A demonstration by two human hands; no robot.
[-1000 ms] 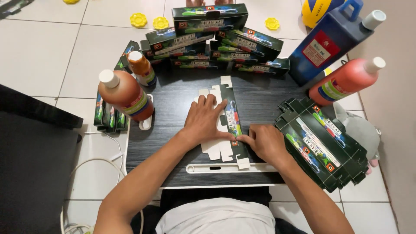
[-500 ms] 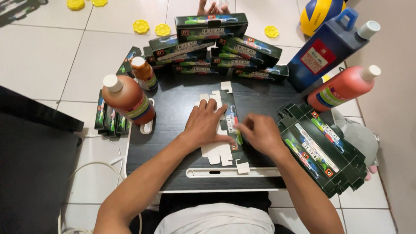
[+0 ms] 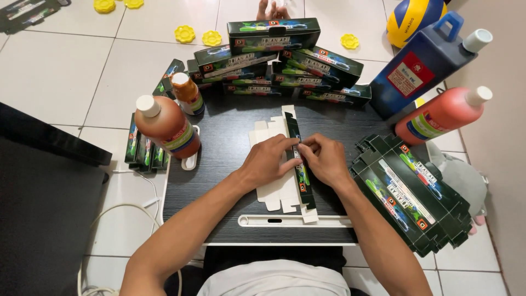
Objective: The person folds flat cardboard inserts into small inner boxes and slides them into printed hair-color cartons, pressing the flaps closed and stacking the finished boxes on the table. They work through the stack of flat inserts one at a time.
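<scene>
A flat die-cut carton blank (image 3: 285, 164), white inside with one dark printed panel, lies on the dark lap table (image 3: 219, 181). My left hand (image 3: 268, 161) rests on its white part, fingers pressing at the fold line. My right hand (image 3: 323, 159) meets it from the right, fingertips pinching the raised dark panel. Both hands touch at the middle of the blank.
Assembled dark boxes (image 3: 274, 60) are stacked at the table's far edge. A pile of flat blanks (image 3: 411, 194) lies at right. Two red-brown bottles (image 3: 167, 129) (image 3: 441, 115), a small orange bottle (image 3: 187, 93) and a blue jug (image 3: 419, 66) stand around. Yellow discs (image 3: 185, 34) dot the tiled floor.
The blank's dark panel has been folded up from flat to standing on edge. Both hands have come together at its middle, the right hand moving up from the blank's lower end.
</scene>
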